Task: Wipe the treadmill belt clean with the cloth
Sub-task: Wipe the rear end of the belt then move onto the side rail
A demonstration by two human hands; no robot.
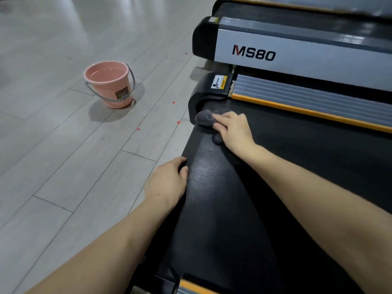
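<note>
The black textured treadmill belt (233, 198) runs from the bottom centre toward the right. A grey cloth (204, 118) lies crumpled on the belt's rear end, near the black end cap (209, 90). My right hand (233, 129) lies flat on the cloth with fingers stretched out, pressing it onto the belt. My left hand (167, 181) rests on the belt's rear edge, its fingers curled over that edge.
A pink bucket (109, 84) holding water stands on the grey plank floor (63, 155) to the left. A side rail (318, 98) with an orange stripe borders the belt. A second treadmill marked MS80 (254, 53) stands right beyond it.
</note>
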